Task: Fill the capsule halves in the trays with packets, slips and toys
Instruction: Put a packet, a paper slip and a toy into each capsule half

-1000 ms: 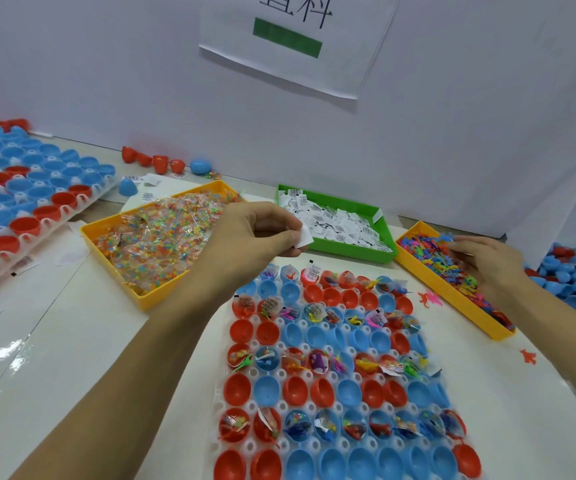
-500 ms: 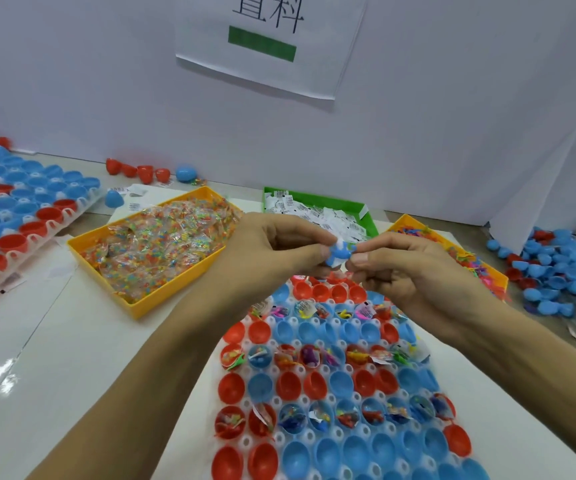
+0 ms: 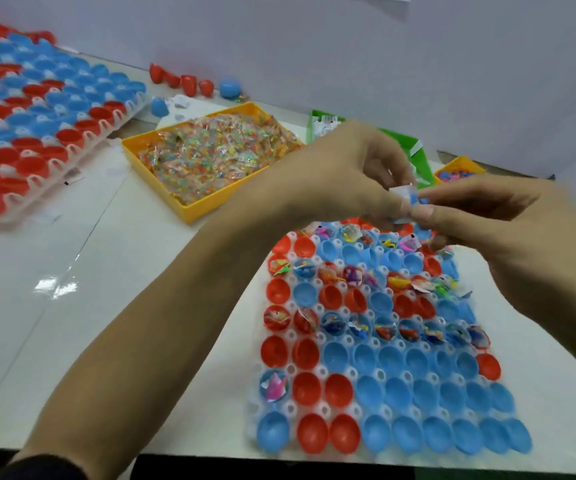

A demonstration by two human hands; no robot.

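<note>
Several capsule halves [image 3: 331, 322] in the tray [image 3: 288, 408] already holding contents, nearer rows still waiting empty. Both hands, left hand [image 3: 345, 174] and right hand [image 3: 508, 230], pinching a paper slip [image 3: 405, 195] with a blue toy above the tray's far rows.

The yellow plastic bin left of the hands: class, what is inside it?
The yellow plastic bin holds clear packets of multicoloured beads; its floor is covered by them.
</note>
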